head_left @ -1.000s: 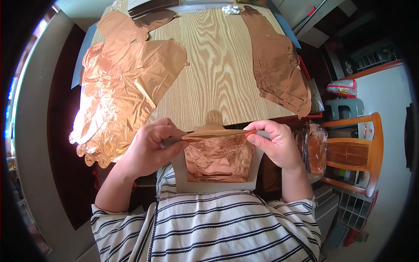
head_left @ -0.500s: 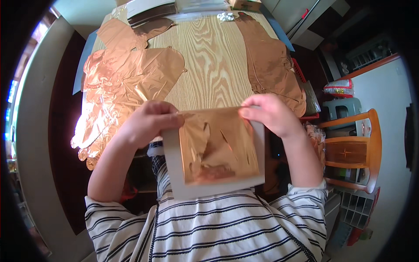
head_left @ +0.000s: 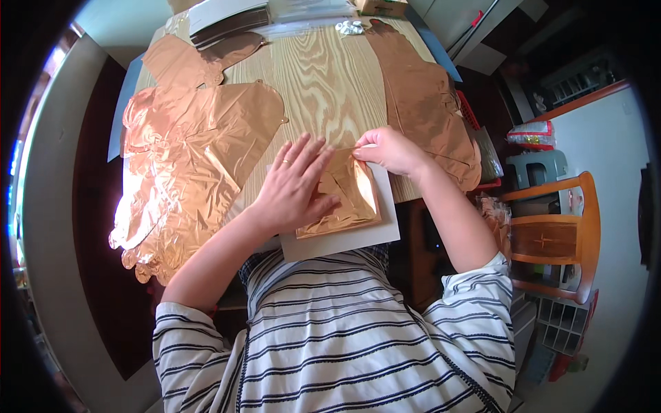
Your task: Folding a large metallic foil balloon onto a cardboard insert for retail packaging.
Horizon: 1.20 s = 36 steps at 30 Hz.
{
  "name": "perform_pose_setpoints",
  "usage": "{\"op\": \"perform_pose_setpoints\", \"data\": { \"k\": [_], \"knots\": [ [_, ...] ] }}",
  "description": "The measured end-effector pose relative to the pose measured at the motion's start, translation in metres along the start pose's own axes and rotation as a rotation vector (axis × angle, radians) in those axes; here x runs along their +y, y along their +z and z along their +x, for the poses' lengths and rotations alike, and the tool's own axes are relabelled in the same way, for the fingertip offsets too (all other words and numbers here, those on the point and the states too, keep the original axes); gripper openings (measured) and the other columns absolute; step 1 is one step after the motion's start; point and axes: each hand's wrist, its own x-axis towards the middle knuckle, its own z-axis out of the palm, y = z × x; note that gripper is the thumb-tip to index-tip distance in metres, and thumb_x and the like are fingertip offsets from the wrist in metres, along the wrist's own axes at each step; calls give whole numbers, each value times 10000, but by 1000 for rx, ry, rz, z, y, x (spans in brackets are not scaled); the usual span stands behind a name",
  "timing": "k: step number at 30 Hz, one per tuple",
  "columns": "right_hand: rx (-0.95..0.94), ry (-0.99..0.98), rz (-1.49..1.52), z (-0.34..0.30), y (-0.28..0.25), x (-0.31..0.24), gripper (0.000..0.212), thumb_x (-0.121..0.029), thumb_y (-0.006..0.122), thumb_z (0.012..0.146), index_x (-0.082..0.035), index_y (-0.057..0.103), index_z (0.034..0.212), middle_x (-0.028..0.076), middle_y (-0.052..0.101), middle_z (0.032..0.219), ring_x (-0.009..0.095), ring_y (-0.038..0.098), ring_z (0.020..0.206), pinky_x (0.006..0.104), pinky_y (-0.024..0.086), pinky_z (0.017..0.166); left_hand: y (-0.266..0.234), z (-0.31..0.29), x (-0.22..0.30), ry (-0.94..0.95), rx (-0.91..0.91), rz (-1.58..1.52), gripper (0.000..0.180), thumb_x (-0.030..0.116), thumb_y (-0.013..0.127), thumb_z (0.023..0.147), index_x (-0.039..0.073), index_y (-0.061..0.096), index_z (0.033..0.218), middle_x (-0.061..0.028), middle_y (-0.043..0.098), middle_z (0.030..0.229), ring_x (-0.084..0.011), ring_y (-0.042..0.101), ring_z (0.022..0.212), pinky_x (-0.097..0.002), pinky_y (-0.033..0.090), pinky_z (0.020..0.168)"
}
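Note:
In front of me a square of folded copper-coloured foil (head_left: pixel 354 199) lies over a white card (head_left: pixel 387 215) at the table's near edge. My left hand (head_left: pixel 292 187) rests across the foil's left side, its fingers stretched out and spread. At the upper right corner, my right hand (head_left: pixel 390 151) pinches the foil's edge between thumb and fingers; whether the card is in that pinch too I cannot tell. To the left spreads a large flat foil balloon (head_left: pixel 206 131), wrinkled and shiny. Another flat foil balloon (head_left: pixel 427 103) of the same copper colour lies on the right.
At the far edge of the wood-grain table (head_left: pixel 317 89) are a stack of cards (head_left: pixel 231 20), clear plastic bags (head_left: pixel 310 19), a small white heap (head_left: pixel 349 27) and a cardboard box (head_left: pixel 381 7). A wooden chair (head_left: pixel 585 241) and a grey-green stool (head_left: pixel 540 165) stand right.
The card and foil have moved away from my body, down to the table edge. My left hand has let go of the upper left corner and flattened over the foil; my right still pinches.

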Motion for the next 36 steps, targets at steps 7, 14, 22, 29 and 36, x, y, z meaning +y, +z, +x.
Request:
{"op": "perform_pose_setpoints", "data": {
  "k": [7,14,22,29,36],
  "knots": [
    [792,-250,-465,-90,35,-11,354,-344,734,913,-28,616,1020,187,689,828,369,686,766,441,546,682,13,1,0,-15,-33,-48,781,494,655,898,24,426,1479,-193,439,1517,-391,362,1440,-548,245,1201],
    [766,-88,-196,-155,85,16,458,-425,760,891,-48,585,699,92,587,613,271,591,531,377,474,508,10,2,3,-39,-23,-82,808,495,682,877,30,437,1490,-198,452,1511,-389,387,1428,-536,258,1186],
    [594,22,102,-137,102,17,305,-278,772,886,18,698,872,116,693,754,202,665,639,324,508,582,8,4,0,-6,8,-130,782,460,686,855,11,470,1458,-226,486,1466,-394,439,1376,-522,281,1173],
    [630,-36,257,-135,112,30,218,-181,750,889,32,708,902,135,720,799,179,692,692,310,533,622,5,5,2,-17,-29,-111,811,431,731,806,35,482,1469,-203,476,1496,-384,420,1407,-526,261,1185],
    [742,-107,29,-131,115,25,192,-173,779,856,2,701,840,115,702,781,249,680,675,357,532,605,6,4,4,-28,-28,-101,854,405,780,752,43,485,1467,-194,486,1489,-383,429,1399,-534,274,1177]
  ]
}}
